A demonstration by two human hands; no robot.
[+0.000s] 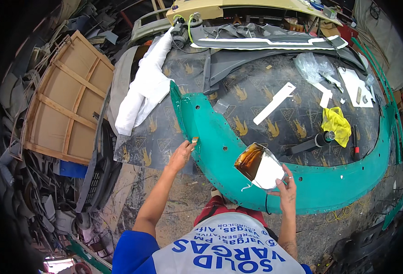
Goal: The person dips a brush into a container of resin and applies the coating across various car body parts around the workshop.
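Observation:
My left hand (181,155) is closed around a small flat paint brush (195,140). The bristles are at the left edge of a long, curved teal panel (217,137), by its raised lip. My right hand (287,186) grips the rim of a white cut-open container (269,173), tilted toward the left. Brown liquid or a brown coating (250,160) shows inside it. The container is in front of the panel's middle and hides part of it. Small dark holes run along the panel.
Beneath the panel is a dark printed tabletop (238,107). White cloth (144,84), a white strip (274,104), yellow cloth (337,127), a black cylindrical tool (311,143) and clear plastic (307,66) lie on it. A wooden-framed board (71,98) and piled scrap stand left.

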